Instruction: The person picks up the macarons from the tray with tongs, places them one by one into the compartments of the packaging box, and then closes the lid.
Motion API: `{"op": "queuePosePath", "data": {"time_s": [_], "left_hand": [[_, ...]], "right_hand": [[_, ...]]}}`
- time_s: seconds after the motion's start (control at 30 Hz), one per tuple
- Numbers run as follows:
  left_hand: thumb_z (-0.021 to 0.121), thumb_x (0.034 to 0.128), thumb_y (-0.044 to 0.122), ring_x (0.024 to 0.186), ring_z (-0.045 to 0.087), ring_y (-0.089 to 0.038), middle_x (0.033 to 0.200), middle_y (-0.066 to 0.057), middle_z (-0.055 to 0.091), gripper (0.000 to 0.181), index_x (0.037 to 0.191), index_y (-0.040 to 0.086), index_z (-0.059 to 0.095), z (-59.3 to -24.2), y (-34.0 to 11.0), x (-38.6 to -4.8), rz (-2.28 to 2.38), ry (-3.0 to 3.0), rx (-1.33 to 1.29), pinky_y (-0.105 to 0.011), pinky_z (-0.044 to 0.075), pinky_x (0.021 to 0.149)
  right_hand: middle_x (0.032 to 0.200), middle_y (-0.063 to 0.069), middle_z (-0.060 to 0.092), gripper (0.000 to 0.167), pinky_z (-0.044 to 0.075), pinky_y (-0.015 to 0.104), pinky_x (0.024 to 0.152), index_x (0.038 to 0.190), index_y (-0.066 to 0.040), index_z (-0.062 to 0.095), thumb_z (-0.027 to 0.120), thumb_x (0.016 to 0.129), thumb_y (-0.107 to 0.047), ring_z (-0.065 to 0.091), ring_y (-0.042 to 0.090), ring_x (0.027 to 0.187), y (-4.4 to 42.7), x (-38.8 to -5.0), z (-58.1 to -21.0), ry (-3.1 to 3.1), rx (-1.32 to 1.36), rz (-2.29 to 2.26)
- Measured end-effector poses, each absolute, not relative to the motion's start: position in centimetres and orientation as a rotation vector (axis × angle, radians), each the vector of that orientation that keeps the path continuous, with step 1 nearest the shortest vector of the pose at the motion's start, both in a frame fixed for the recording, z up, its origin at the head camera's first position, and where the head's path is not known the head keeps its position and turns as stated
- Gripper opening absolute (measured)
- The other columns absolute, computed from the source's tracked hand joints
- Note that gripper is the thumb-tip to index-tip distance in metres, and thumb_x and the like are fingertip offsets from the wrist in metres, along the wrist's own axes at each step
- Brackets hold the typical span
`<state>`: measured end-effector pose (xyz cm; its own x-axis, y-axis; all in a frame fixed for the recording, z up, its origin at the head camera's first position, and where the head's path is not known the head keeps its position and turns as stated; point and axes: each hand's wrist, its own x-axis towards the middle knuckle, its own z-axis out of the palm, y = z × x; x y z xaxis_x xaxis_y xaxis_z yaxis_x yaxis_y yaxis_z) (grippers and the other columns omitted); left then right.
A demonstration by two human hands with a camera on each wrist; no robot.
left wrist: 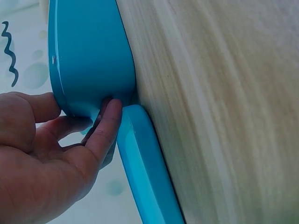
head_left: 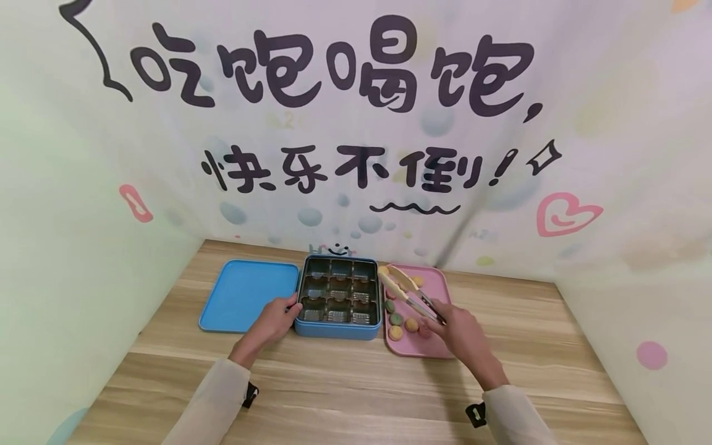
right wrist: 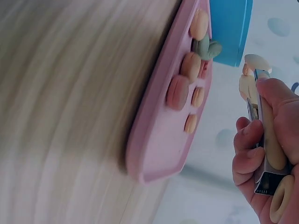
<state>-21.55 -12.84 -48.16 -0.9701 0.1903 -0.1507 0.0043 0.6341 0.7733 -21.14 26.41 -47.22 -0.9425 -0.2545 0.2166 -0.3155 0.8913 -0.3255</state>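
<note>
My right hand (head_left: 463, 330) grips a pair of tongs (head_left: 418, 303) with cream tips and metal arms. Between the tips is a small yellow-orange macaron (right wrist: 246, 69), held above the gap between box and tray. My left hand (head_left: 275, 320) holds the left side of a blue box (head_left: 338, 331), thumb at its rim and fingers against the outer wall, as the left wrist view shows. A dark plastic insert (head_left: 340, 288) with several square compartments lines the box; no macarons show in it. Several macarons, green, yellow and pink, lie on a pink tray (head_left: 439, 281) under the tongs.
A blue lid (head_left: 247, 290) lies flat on the wooden table (head_left: 334, 395), left of the box. Behind the table stands a wall covering (head_left: 356, 123) with large dark lettering. The tray sits close to the box's right side.
</note>
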Motion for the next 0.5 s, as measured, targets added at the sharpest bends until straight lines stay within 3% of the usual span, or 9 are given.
{"op": "queuePosePath", "data": {"time_s": [0.1,0.17,0.2,0.27,0.37,0.5], "left_hand": [[0.044,0.1063,0.014,0.113,0.056,-0.04,0.151,-0.029,0.035,0.049,0.147,-0.012,0.035,-48.1,-12.8,-21.5,1.239,2.65,0.163,-0.04,0.042,0.081],[0.045,0.1063,0.014,0.131,0.047,-0.04,0.15,-0.029,0.036,0.049,0.146,-0.012,0.035,-48.1,-12.7,-21.5,1.237,2.657,0.163,-0.04,0.042,0.083],[0.045,0.1063,0.014,0.132,0.046,-0.04,0.15,-0.029,0.036,0.049,0.146,-0.012,0.035,-48.1,-12.7,-21.5,1.239,2.657,0.162,-0.041,0.042,0.083],[0.045,0.1063,0.015,0.126,0.05,-0.041,0.151,-0.029,0.036,0.049,0.146,-0.012,0.035,-48.1,-12.6,-21.6,1.243,2.653,0.16,-0.04,0.042,0.082],[0.044,0.1067,0.016,0.096,0.054,-0.039,0.152,-0.028,0.034,0.05,0.147,-0.01,0.034,-48.1,-12.6,-21.6,1.255,2.628,0.145,-0.039,0.041,0.08],[0.043,0.1071,0.016,0.099,0.054,-0.04,0.153,-0.027,0.032,0.05,0.148,-0.01,0.033,-48.2,-12.7,-21.6,1.248,2.622,0.142,-0.038,0.041,0.08]], "right_hand": [[0.064,-0.004,0.041,0.024,0.032,0.03,0.052,0.087,-0.017,0.054,0.074,0.09,-0.029,0.04,0.015,0.056,25.7,-21.4,-47.0,-2.894,0.454,0.548],[0.064,-0.004,0.041,0.025,0.032,0.03,0.052,0.085,-0.016,0.053,0.074,0.09,-0.028,0.04,0.015,0.056,25.2,-21.5,-46.8,-2.903,0.462,0.549],[0.064,-0.003,0.041,0.026,0.031,0.03,0.052,0.084,-0.016,0.052,0.074,0.09,-0.028,0.04,0.015,0.056,25.0,-21.6,-46.8,-2.91,0.466,0.552],[0.064,-0.003,0.04,0.026,0.031,0.03,0.053,0.083,-0.015,0.052,0.074,0.09,-0.027,0.039,0.015,0.056,24.6,-21.8,-46.6,-2.918,0.467,0.554],[0.063,-0.002,0.041,0.027,0.032,0.03,0.052,0.082,-0.016,0.051,0.074,0.091,-0.027,0.039,0.015,0.055,24.1,-21.9,-46.5,-2.929,0.464,0.561],[0.064,-0.003,0.044,0.026,0.034,0.03,0.053,0.081,-0.016,0.053,0.073,0.091,-0.029,0.042,0.015,0.055,23.7,-22.1,-46.5,-2.943,0.449,0.578]]}}
